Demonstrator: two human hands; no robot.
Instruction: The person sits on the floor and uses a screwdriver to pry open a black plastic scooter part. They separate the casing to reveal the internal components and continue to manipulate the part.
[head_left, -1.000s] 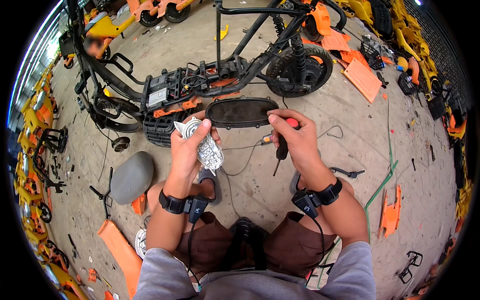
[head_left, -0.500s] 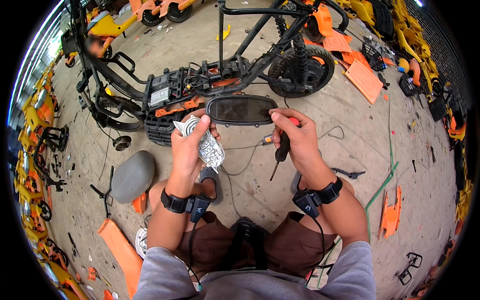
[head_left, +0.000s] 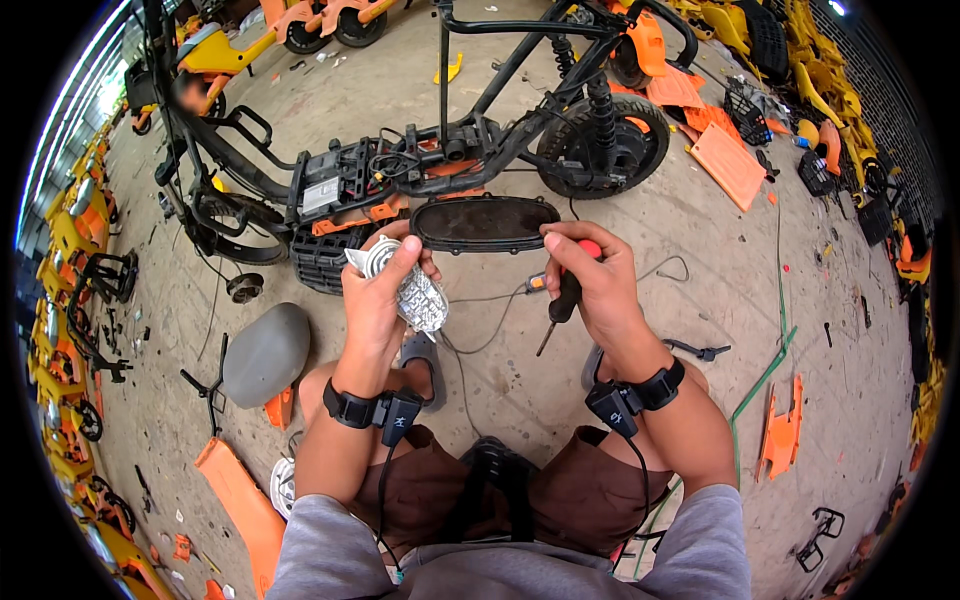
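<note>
Between my hands hangs a long oval black cover [head_left: 485,224] with small lugs around its rim. My left hand [head_left: 375,292] is closed around a silver, ribbed metal piece [head_left: 422,300], thumb on top, and also grips the cover's left end. My right hand [head_left: 600,280] pinches the cover's right end between thumb and finger. Tucked in that same hand is a screwdriver [head_left: 566,296] with a red and black handle, its shaft angled down toward the floor. The far side of the fingers under the cover is hidden.
Ahead stands a stripped black scooter frame [head_left: 440,165] with its rear wheel [head_left: 605,145]. A grey rounded shell [head_left: 266,354] and an orange panel [head_left: 243,510] lie at my left. Thin cables [head_left: 490,335] trail across the floor. At right lies another orange piece [head_left: 782,427].
The black cover has tilted slightly, its face looking duller. The screwdriver has shifted a little in my right hand, showing more red handle. Both hands keep their grips.
</note>
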